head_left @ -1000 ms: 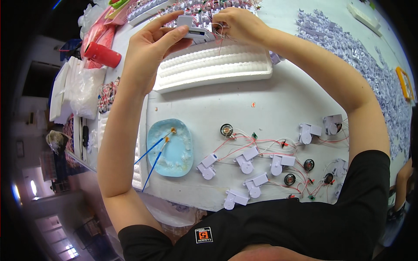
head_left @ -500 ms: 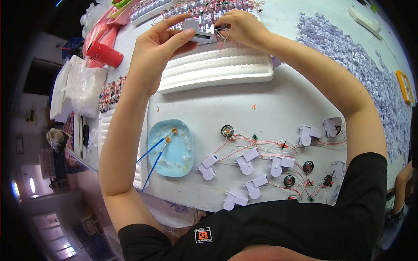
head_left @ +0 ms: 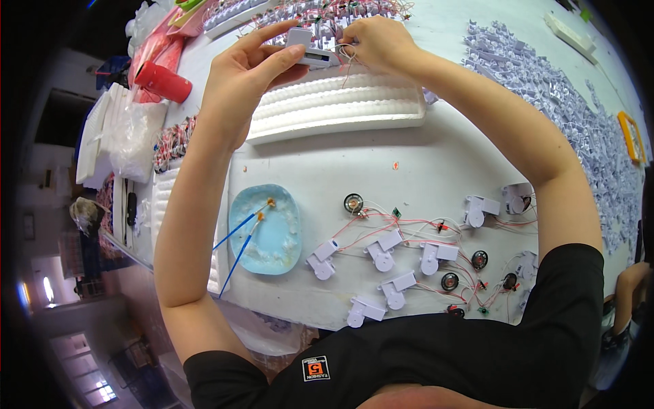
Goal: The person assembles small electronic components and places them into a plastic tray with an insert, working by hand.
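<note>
High in the head view, my left hand (head_left: 242, 78) grips a small white L-shaped plastic housing (head_left: 298, 38) between thumb and fingers. A dark slot shows along the housing's lower part. Just to the right, my right hand (head_left: 381, 44) is closed in a pinch at thin white and red wires (head_left: 348, 52) beside the housing's end. The fingertips partly hide what is pinched. Under both hands lies a ridged white foam tray (head_left: 340, 109), its far part filled with similar housings and wiring.
A light blue dish (head_left: 266, 255) holds two blue-handled brushes (head_left: 240, 251). Nearer right lie several wired white housings (head_left: 438, 255) and round black speakers (head_left: 479, 260). Many loose white parts (head_left: 538, 88) cover the far right. A red cup (head_left: 163, 82) lies tipped at far left.
My right hand has shifted slightly right, away from the housing, with its fingers curled more tightly. My left hand keeps its hold on the housing.
</note>
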{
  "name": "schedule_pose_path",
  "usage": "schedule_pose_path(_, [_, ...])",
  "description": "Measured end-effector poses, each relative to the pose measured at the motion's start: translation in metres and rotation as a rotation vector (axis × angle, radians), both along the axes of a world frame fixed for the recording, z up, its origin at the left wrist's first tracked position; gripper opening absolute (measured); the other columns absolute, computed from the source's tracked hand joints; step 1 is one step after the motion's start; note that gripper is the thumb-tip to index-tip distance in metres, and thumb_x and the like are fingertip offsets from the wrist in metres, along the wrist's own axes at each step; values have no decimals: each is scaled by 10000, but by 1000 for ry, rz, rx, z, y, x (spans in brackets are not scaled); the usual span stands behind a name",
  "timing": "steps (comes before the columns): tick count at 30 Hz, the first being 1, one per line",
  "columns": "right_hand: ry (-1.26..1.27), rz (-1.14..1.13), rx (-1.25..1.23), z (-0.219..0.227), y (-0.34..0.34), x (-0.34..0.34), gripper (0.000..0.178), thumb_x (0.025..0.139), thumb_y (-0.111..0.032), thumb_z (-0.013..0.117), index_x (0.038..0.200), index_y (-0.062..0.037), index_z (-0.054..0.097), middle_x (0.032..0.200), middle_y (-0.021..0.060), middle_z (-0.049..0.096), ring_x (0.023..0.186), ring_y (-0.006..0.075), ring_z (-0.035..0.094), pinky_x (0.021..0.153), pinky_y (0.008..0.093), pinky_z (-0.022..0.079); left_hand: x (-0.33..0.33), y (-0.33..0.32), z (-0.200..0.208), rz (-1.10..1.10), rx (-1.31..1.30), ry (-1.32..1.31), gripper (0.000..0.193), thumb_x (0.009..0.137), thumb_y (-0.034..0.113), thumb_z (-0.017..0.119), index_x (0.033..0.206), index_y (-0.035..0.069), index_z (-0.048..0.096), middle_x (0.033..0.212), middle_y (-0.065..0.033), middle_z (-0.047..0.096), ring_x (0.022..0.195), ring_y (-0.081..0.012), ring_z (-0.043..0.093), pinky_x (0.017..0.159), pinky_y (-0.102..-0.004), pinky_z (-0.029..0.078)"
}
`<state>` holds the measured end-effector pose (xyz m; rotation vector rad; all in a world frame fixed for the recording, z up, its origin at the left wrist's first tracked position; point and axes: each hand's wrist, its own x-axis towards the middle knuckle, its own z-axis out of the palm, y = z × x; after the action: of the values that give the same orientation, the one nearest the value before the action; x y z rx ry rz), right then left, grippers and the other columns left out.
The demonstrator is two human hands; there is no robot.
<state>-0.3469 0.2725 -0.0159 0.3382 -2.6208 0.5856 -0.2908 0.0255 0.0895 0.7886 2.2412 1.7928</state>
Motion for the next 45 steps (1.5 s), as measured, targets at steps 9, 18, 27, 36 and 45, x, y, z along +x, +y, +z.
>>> schedule_pose_path(9, [32,-24,114,-6,3,-1,194,856,-239,697,991,-138,793,907,100,751,880,311,704,787,424,548,-4,3,0,-13,6,5,469,943,130,742,1376,10,607,1071,-142,733,980,-224,737,938,-317,586])
schedule_pose_path(18, [176,197,336,18,8,-11,200,826,-137,700,1013,-115,767,917,98,747,917,307,700,781,421,554,-8,7,7,-21,11,27,447,951,107,727,1372,9,610,1080,-145,731,973,-228,740,944,-333,592])
schedule_pose_path(27, [255,311,313,13,8,-16,164,853,-119,697,1003,-93,755,901,114,754,868,315,713,771,422,553,-7,-1,1,-10,17,-12,440,951,111,728,1364,9,617,1081,-147,731,964,-226,740,944,-331,589])
schedule_pose_path(36, [-74,15,-301,-4,-12,10,251,895,-158,715,1119,-50,752,966,143,768,844,256,737,774,365,561,-2,-5,4,-1,6,20,454,946,114,735,1371,9,613,1065,-145,732,970,-226,740,947,-329,586])
schedule_pose_path(45, [-230,-141,-652,3,-25,22,248,835,-182,722,1056,-93,793,932,96,783,865,217,742,817,339,567,4,-7,4,20,17,-8,479,944,118,739,1386,0,594,1073,-151,731,972,-224,737,942,-320,588])
